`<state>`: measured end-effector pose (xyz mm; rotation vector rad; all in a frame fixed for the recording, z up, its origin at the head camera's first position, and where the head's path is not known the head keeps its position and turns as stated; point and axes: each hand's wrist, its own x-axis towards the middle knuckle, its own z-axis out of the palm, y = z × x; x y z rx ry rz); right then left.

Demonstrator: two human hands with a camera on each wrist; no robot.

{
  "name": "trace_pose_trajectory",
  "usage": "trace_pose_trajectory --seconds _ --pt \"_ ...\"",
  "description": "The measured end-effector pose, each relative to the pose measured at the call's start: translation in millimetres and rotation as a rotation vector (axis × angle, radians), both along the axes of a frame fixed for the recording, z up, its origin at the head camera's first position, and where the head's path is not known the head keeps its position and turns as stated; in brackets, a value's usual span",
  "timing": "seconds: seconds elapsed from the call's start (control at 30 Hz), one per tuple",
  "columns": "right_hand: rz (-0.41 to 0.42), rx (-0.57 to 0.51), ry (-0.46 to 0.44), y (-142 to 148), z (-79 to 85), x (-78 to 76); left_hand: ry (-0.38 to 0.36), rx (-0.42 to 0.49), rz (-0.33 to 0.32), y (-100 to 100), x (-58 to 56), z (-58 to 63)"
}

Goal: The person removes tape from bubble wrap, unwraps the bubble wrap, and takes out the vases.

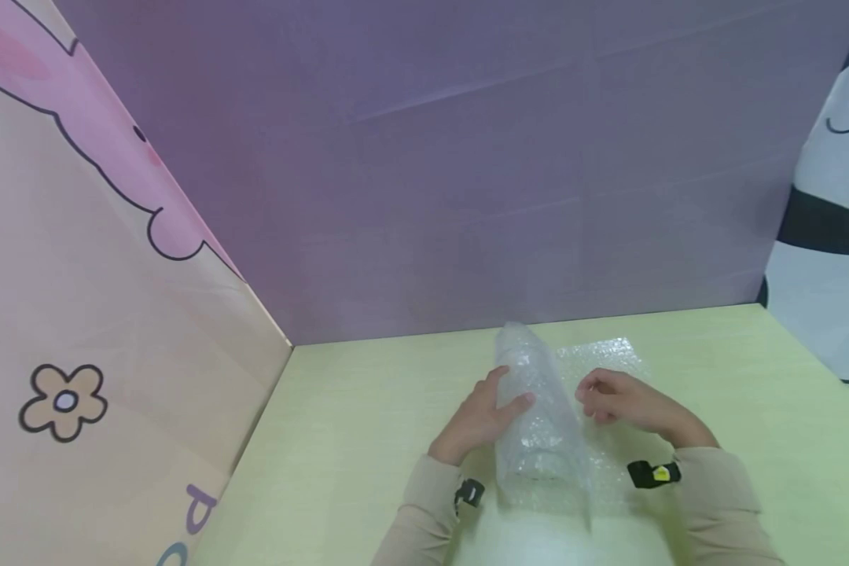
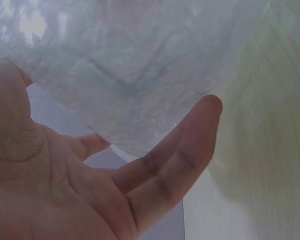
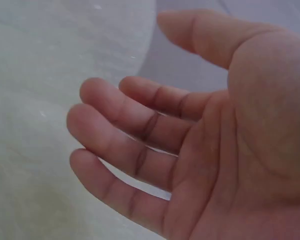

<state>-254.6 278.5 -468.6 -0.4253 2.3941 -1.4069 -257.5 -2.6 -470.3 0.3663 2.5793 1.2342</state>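
Note:
A roll of clear bubble wrap (image 1: 538, 417) lies lengthwise on the table. My left hand (image 1: 477, 417) holds it from the left, thumb on top and fingers along its side. In the left wrist view, fingers (image 2: 175, 167) curve round the underside of the wrap (image 2: 125, 70). Just right of the roll, over a flat sheet of bubble wrap (image 1: 601, 355), hovers my right hand (image 1: 622, 401). Its fingers (image 3: 110, 145) are loosely bent with nothing between them, and the thumb stands apart. Whatever may be inside the roll cannot be made out.
The pale yellow-green table (image 1: 354, 440) meets a purple wall panel (image 1: 453, 173) at the back. On the left rises a panel with a printed flower (image 1: 64, 402); a panda print (image 1: 828, 259) is on the right. Dark straps with small devices sit at both wrists.

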Motion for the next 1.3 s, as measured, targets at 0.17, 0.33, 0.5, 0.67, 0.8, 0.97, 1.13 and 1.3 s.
trace_pose_trajectory --seconds 0.17,0.33,0.5,0.67,0.8,0.97,1.13,1.3 --pt "0.061 0.025 -0.020 -7.3 -9.3 -2.5 0.013 0.004 -0.007 -0.2 0.6 1.4" --pt "0.106 0.048 -0.024 -10.7 -13.6 -2.6 0.027 0.009 -0.011 -0.8 1.5 2.4" --pt "0.116 0.042 -0.050 -11.6 -14.7 -1.5 0.057 -0.003 -0.018 -1.9 2.2 3.4" --pt "0.115 0.053 -0.055 -10.4 -17.1 -3.0 0.077 -0.010 -0.027 -2.6 1.5 3.0" --pt "0.108 0.048 -0.066 -9.2 -20.1 -4.4 0.068 -0.009 -0.029 -3.0 1.4 3.1" --pt "0.108 0.014 -0.087 -8.6 -22.4 -5.7 0.064 -0.006 -0.037 -3.1 0.7 2.6" --pt "0.107 -0.001 -0.102 -8.2 -23.7 -6.6 0.059 -0.012 -0.034 -2.6 0.4 2.0" --pt "0.105 -0.015 -0.115 -8.0 -25.7 -7.8 0.126 -0.046 -0.034 -1.8 0.5 3.8"
